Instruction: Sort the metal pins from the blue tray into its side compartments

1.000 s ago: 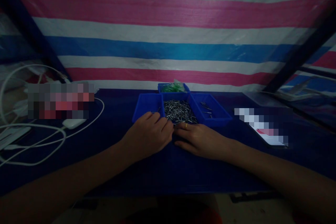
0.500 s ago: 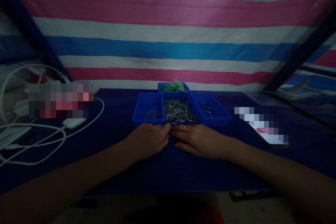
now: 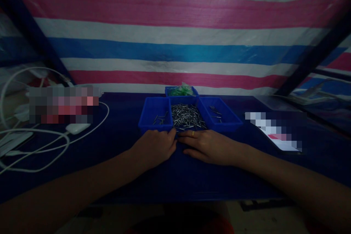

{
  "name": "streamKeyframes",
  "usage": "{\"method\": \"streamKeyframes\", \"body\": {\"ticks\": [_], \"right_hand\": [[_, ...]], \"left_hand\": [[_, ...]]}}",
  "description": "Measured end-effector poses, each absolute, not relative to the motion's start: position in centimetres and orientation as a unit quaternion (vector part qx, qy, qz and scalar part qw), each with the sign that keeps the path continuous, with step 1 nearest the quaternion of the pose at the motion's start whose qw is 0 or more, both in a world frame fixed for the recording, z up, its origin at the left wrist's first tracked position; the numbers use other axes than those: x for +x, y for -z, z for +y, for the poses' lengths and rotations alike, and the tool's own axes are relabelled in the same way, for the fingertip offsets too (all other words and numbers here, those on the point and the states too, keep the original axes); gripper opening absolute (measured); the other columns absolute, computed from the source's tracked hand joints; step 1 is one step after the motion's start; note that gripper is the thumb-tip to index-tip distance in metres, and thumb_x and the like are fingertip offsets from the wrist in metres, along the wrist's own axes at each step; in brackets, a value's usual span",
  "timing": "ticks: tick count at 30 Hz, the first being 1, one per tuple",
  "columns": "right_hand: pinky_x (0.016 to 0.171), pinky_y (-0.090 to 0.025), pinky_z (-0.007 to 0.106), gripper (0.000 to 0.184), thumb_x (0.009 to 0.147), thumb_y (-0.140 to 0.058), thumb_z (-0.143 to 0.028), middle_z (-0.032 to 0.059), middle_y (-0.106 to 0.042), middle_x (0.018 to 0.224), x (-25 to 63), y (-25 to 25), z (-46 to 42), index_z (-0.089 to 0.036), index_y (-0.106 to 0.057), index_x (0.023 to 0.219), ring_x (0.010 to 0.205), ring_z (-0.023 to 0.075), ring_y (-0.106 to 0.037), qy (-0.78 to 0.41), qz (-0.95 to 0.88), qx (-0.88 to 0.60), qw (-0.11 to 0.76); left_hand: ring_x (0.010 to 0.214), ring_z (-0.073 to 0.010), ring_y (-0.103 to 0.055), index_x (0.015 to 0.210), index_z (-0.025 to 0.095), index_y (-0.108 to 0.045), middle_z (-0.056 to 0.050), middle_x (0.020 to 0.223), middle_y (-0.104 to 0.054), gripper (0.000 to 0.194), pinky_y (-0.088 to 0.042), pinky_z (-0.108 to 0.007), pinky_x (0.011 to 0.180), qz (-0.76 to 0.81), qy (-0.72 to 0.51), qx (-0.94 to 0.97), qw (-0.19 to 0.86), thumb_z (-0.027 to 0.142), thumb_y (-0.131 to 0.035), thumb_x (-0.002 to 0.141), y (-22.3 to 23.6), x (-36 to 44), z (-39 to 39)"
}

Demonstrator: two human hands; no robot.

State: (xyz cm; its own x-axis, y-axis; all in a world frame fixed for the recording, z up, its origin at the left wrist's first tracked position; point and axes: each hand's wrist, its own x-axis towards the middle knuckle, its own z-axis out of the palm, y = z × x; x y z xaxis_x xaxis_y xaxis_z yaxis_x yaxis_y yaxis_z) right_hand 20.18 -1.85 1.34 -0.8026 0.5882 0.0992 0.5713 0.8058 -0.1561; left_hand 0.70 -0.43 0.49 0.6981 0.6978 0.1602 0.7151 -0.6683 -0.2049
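My left hand [image 3: 155, 148] rests at the front of the blue bins, its fingers curled in; whatever they may hold is hidden. Facing it across a small gap is my right hand [image 3: 204, 146], palm down, with a ring and its fingers stretched out and slightly apart. Both hands are at the near edge of the middle bin, which is full of short, thin metal pins [image 3: 188, 115]. A left blue bin [image 3: 144, 117] and a right blue bin [image 3: 233, 119] each contain several loose pins.
Behind the middle stands another blue bin [image 3: 166, 91] with green, clear-wrapped pieces [image 3: 182, 89]. White cables [image 3: 65, 142] and a white adapter [image 3: 78, 128] lie left on the blue table [image 3: 189, 186]. A lit phone [image 3: 287, 145], partly blurred, lies right. Striped sheeting [image 3: 175, 51] hangs behind.
The fingertips of my left hand have drawn slightly left, so the gap between my hands is a little wider. My right hand has hardly moved, and the bins stay put.
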Motion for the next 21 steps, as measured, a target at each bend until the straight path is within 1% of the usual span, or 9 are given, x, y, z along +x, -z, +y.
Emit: {"method": "streamKeyframes", "body": {"ticks": [5,8,13,18,21], "right_hand": [[0.087,-0.043,0.032,0.031,0.087,-0.041,-0.027,0.0091,-0.049,0.120,20.17,-1.45,-1.88,-0.016,-0.048,0.116,0.102,0.0172,-0.053,-0.060,-0.948,-0.307,0.064],[0.084,-0.044,0.032,0.030,0.087,-0.041,-0.027,0.0085,-0.049,0.120,20.17,-1.46,-1.89,-0.016,-0.048,0.115,0.099,0.0170,-0.054,-0.057,-0.948,-0.307,0.060],[0.080,-0.045,0.030,0.024,0.087,-0.040,-0.024,0.0076,-0.055,0.105,20.01,-1.45,-1.94,-0.015,-0.051,0.107,0.091,0.0163,-0.055,-0.031,-0.942,-0.328,0.065],[0.073,-0.045,0.029,0.022,0.086,-0.041,-0.022,0.0087,-0.055,0.095,19.92,-1.29,-1.76,-0.012,-0.051,0.103,0.084,0.0164,-0.055,-0.003,-0.931,-0.356,0.074],[0.071,-0.044,0.028,0.018,0.085,-0.042,-0.021,0.0074,-0.055,0.089,20.05,-1.14,-1.58,-0.013,-0.053,0.097,0.079,0.0149,-0.054,-0.003,-0.932,-0.354,0.073]], "left_hand": [[0.050,-0.0203,-0.060,0.087,0.016,-0.052,-0.004,0.063,-0.062,0.019,-0.043,-0.027,0.045,-0.371,0.036,-0.920,0.120,0.027,-0.036,0.085,-0.57,0.64,-0.40],[0.050,-0.0198,-0.060,0.085,0.017,-0.051,-0.004,0.062,-0.061,0.016,-0.042,-0.026,0.044,-0.359,0.039,-0.924,0.123,0.025,-0.038,0.084,-0.56,0.59,-0.34],[0.050,-0.0193,-0.060,0.085,0.018,-0.049,-0.002,0.061,-0.061,0.013,-0.041,-0.025,0.043,-0.344,0.039,-0.930,0.123,0.023,-0.038,0.085,-0.58,0.53,-0.23],[0.054,-0.0173,-0.060,0.083,0.018,-0.049,0.000,0.066,-0.062,0.009,-0.039,-0.023,0.043,-0.300,0.043,-0.948,0.099,0.022,-0.041,0.084,-0.46,0.53,-0.18],[0.056,-0.0165,-0.060,0.082,0.019,-0.049,0.001,0.067,-0.062,0.008,-0.038,-0.023,0.043,-0.282,0.052,-0.954,0.090,0.022,-0.042,0.084,-0.33,0.56,-0.15]]}}
